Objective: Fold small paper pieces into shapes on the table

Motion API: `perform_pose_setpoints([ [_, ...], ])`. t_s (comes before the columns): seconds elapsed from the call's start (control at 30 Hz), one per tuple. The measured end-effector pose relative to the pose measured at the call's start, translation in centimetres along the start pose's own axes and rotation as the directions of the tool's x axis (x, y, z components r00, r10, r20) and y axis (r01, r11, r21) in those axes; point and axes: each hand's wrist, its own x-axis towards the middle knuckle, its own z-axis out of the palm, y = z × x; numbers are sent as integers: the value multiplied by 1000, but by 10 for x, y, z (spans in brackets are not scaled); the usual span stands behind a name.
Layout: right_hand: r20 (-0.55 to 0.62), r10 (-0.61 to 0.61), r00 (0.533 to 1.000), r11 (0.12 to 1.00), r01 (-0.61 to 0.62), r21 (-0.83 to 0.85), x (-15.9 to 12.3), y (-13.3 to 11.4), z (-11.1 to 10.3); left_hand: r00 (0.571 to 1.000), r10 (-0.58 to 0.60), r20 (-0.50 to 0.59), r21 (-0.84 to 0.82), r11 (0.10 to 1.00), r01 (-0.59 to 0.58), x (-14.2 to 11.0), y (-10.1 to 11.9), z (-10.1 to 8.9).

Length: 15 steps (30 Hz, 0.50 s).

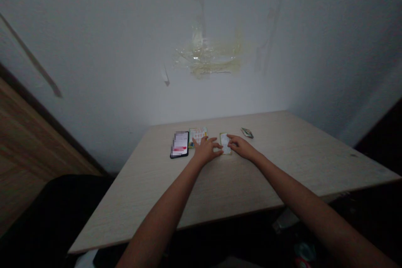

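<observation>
A small card (224,143) with a white printed face and a yellow-green border lies on the table between my hands. My left hand (205,150) is open with its fingers spread, its fingertips reaching the card's left side. Part of a printed leaflet (197,135) is covered by that hand. My right hand (241,147) is closed at the card's right edge, its thumb and bent fingers on it. Left of the leaflet rests a dark-edged phone (180,144) with a lit, partly pixelated screen.
A small folded wrapper or packet (247,132) lies on the pale wooden table (150,188), behind and right of my right hand. The table stands against a wall (125,71) with peeling tape (216,58). Dark objects are below the front edge.
</observation>
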Motion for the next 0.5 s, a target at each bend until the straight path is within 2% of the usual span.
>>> perform_pose_setpoints([
  [0.17, -13, -53, 999, 998, 53, -26, 1, 3, 1, 1000, 1, 4, -2, 1000, -1, 0, -1, 1],
  [0.5, 69, -84, 994, 996, 85, -10, 1, 14, -3, 1000, -12, 22, 2, 1000, 12, -1, -3, 1],
])
